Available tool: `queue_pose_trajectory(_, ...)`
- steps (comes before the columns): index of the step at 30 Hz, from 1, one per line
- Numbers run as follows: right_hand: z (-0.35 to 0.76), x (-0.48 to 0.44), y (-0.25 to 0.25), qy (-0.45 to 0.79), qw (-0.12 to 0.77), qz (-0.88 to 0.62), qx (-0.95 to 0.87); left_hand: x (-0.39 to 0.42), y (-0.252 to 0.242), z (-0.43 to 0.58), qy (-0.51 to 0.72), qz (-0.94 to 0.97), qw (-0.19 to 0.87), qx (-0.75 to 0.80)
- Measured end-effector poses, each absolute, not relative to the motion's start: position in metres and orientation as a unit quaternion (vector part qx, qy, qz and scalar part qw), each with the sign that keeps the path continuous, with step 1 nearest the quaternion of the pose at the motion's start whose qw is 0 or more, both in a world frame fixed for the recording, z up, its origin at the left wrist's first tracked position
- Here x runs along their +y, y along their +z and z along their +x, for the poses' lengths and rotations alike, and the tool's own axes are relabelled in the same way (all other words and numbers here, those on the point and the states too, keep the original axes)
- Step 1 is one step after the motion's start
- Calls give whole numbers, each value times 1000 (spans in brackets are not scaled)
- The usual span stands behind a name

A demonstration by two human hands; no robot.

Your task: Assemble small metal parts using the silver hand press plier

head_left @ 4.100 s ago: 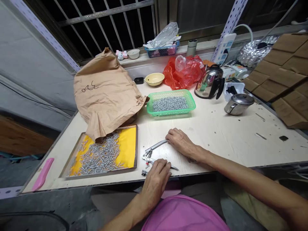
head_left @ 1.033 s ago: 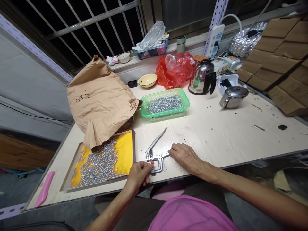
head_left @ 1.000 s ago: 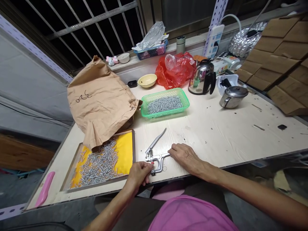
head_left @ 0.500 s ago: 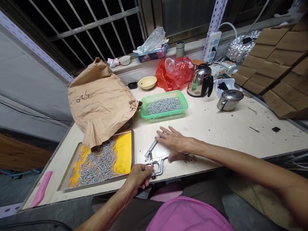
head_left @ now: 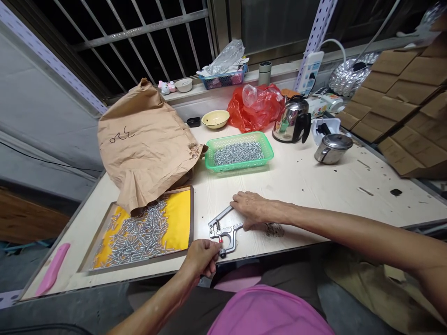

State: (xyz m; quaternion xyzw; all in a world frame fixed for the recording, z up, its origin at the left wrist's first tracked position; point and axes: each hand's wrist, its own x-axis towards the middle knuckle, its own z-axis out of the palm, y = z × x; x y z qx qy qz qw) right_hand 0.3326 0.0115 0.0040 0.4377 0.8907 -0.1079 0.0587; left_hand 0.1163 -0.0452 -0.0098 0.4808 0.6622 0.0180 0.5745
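Observation:
A metal hand press tool [head_left: 222,228] lies near the table's front edge, its two handles pointing right. My right hand [head_left: 252,208] is wrapped over both handles, gripping them. My left hand [head_left: 202,257] pinches a small part at the tool's jaw, too small to name. To the left sits a flat yellow-lined tray [head_left: 179,211] with several small metal parts spilled from a brown paper sack [head_left: 143,139]. Behind the tool stands a green basket [head_left: 210,163] holding more metal parts.
A kettle [head_left: 292,119], a steel pot [head_left: 331,148], a red plastic bag [head_left: 256,106] and a yellow bowl [head_left: 215,118] stand at the back. Cardboard sheets [head_left: 405,100] lean at the right. A pink strip [head_left: 52,269] lies at the front left corner.
My right hand, spread flat over the upper handle half a second ago, has closed round both handles and brought them nearer together. My left hand stays pinched at the jaw.

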Motion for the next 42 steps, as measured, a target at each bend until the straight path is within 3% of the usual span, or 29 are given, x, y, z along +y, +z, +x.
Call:
queue_pose_trajectory(4, 333, 7, 6, -121, 64, 442, 886, -50, -1, 112, 36, 594, 461, 658)
queue_pose_trajectory(8, 332, 2, 4, -106, 41, 442, 890, -42, 4, 125, 124, 776, 285, 549)
queue_pose_trajectory(11, 328, -2, 4, -99, 39, 445, 889, -28, -2, 144, 103, 838, 223, 487)
queue_pose_trajectory(17, 338, -3, 0, -116, 37, 475, 871, -3, -14, 159, -6, 867, 206, 454)
queue_pose_trajectory(24, 343, -4, 5, -132, 29, 498, 856, 1, -9, 173, -53, 871, 159, 462)
queue_pose_trajectory(34, 346, -10, -38, -111, -13, 480, 870, 7, -2, 183, -50, 889, 178, 420)
queue_pose_trajectory(42, 360, -10, -6, -137, -18, 494, 858, -13, -11, 175, -2, 896, 125, 426)
